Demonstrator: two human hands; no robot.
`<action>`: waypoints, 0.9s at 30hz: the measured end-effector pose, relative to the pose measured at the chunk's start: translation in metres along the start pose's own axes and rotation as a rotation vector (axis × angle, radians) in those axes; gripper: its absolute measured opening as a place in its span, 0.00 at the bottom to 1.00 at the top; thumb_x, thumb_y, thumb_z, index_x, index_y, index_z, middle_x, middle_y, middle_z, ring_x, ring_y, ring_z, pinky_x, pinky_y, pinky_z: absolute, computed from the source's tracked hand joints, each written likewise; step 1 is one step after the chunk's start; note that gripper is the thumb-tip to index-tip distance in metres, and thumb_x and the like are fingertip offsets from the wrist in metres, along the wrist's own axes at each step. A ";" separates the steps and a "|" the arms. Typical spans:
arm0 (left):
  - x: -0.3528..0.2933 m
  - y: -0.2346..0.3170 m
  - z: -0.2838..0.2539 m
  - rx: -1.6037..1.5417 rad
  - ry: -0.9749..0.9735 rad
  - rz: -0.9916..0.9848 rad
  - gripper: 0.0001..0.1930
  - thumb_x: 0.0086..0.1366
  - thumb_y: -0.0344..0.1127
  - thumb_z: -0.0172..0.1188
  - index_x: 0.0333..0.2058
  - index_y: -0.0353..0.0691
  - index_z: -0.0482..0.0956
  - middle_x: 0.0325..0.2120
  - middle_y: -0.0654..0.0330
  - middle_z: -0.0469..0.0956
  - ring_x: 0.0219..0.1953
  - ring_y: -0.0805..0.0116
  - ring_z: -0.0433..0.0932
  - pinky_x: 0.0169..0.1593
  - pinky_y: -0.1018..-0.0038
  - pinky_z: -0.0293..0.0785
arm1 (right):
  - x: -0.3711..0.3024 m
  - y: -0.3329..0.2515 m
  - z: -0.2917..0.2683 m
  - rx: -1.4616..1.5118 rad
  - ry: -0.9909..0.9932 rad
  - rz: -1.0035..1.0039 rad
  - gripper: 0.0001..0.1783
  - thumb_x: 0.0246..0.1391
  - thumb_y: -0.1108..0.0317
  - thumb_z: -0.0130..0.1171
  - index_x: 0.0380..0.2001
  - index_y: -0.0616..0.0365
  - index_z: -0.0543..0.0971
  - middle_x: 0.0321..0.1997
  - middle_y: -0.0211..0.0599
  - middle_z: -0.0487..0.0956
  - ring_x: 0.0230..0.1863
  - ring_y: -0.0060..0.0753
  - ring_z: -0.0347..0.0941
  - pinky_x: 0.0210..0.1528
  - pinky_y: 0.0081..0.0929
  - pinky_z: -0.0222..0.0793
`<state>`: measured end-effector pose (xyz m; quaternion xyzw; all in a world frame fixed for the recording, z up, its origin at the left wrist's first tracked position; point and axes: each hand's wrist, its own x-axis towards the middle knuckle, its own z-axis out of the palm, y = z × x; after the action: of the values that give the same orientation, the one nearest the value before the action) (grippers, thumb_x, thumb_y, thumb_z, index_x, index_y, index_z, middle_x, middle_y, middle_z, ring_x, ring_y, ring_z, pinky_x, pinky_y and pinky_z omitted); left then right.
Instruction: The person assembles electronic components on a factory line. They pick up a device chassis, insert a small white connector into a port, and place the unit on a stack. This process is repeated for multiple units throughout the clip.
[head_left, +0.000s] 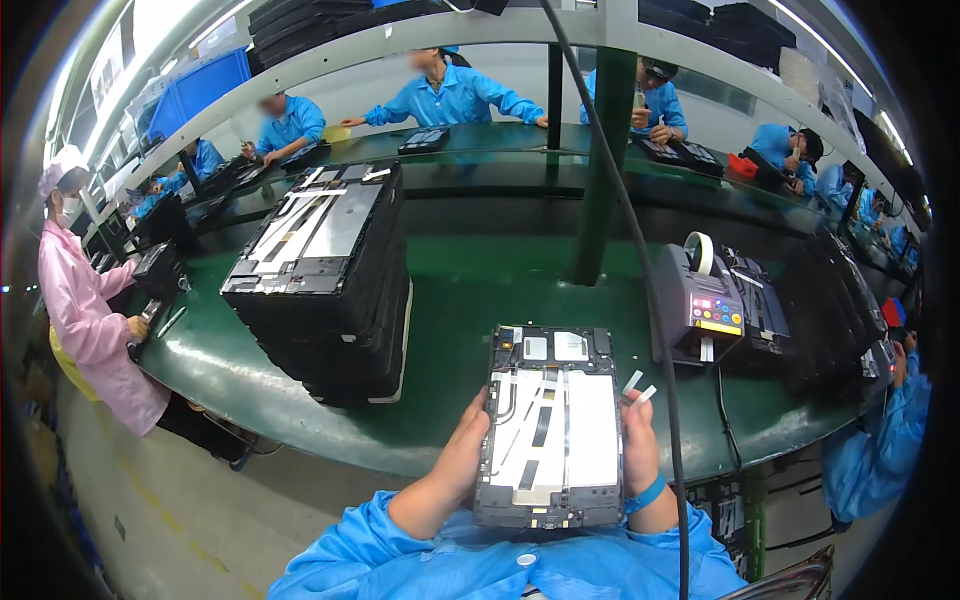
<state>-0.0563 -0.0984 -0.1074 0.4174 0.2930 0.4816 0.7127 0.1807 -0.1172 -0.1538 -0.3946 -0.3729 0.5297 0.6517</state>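
Note:
An opened tablet (592, 430), its silver battery plates, flat cables and black frame exposed, is held upright in front of my chest at the bench's near edge. My left hand (462, 455) is closed along its left side, and my right hand (641, 445) supports the right side. Two short white tape strips (645, 395) stick out by the right fingertips; whether they are pinched or stuck to the fingers, I cannot tell. A blue band (648, 495) circles my right wrist.
On the green bench (470, 290), a tall stack of opened tablets (325, 245) stands to the left. A tape dispenser (700, 305) sits right, beside more tablets (760, 300). A dark cable (640, 225) hangs ahead, near a green post (603, 180). A co-worker in pink (90, 310) stands far left.

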 end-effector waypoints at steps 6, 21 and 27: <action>-0.009 -0.002 0.003 -0.014 -0.036 -0.020 0.38 0.68 0.55 0.40 0.66 0.36 0.41 0.65 0.52 0.52 0.65 0.62 0.55 0.65 0.68 0.53 | -0.018 -0.012 0.012 0.039 -0.014 0.032 0.20 0.67 0.58 0.36 0.55 0.57 0.54 0.57 0.43 0.65 0.54 0.33 0.66 0.56 0.29 0.63; -0.014 -0.017 -0.001 0.088 -0.166 0.041 0.40 0.69 0.59 0.36 0.67 0.40 0.33 0.67 0.51 0.45 0.67 0.59 0.52 0.66 0.66 0.50 | -0.030 -0.019 0.013 0.071 -0.032 0.037 0.27 0.65 0.47 0.37 0.54 0.57 0.56 0.55 0.43 0.65 0.53 0.31 0.66 0.54 0.28 0.65; -0.013 -0.024 -0.008 0.129 -0.146 0.056 0.41 0.68 0.59 0.37 0.67 0.38 0.32 0.67 0.51 0.45 0.67 0.59 0.50 0.66 0.66 0.50 | -0.030 -0.017 0.012 0.068 -0.020 -0.003 0.25 0.65 0.48 0.37 0.54 0.56 0.56 0.53 0.42 0.66 0.52 0.30 0.66 0.53 0.28 0.65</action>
<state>-0.0568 -0.1123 -0.1316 0.5043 0.2590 0.4499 0.6901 0.1721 -0.1475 -0.1358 -0.3662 -0.3615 0.5449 0.6620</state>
